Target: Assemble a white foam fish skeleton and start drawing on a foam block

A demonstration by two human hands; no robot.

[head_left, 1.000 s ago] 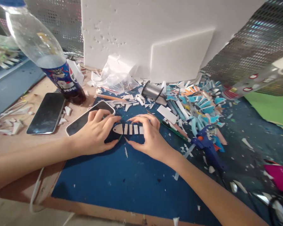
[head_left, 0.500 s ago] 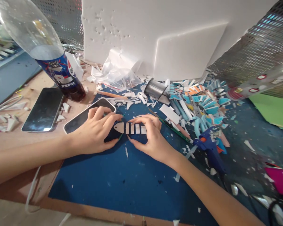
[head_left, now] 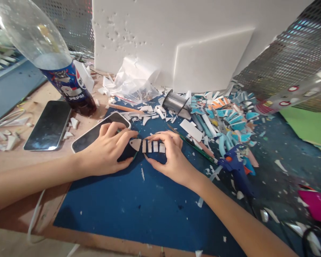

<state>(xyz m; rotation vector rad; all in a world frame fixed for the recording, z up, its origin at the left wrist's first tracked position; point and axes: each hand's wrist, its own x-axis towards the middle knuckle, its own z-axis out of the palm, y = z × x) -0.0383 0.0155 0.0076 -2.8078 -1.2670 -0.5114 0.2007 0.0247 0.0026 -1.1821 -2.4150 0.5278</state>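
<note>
On the blue cutting mat (head_left: 139, 207) lies a row of small white foam pieces: a pointed head piece (head_left: 135, 144) and several short strips (head_left: 153, 146). My left hand (head_left: 107, 150) curls round the head piece, index tip and thumb on either side of it, over a dark scrap and something with a green tip. My right hand (head_left: 169, 155) cups the strips, thumb in front and fingertips behind them. The two hands nearly touch at the fingertips.
A phone (head_left: 96, 132) lies under my left fingers, a second phone (head_left: 48, 125) further left, beside a Pepsi bottle (head_left: 64, 84). A blue glue gun (head_left: 237, 169), blue and white foam scraps (head_left: 224, 117), a wire spool (head_left: 173, 101) and a white foam block (head_left: 176, 43) surround the mat.
The pointed head piece has turned a little and drawn slightly away from the strips under my left fingers. Both hands stay in the same place.
</note>
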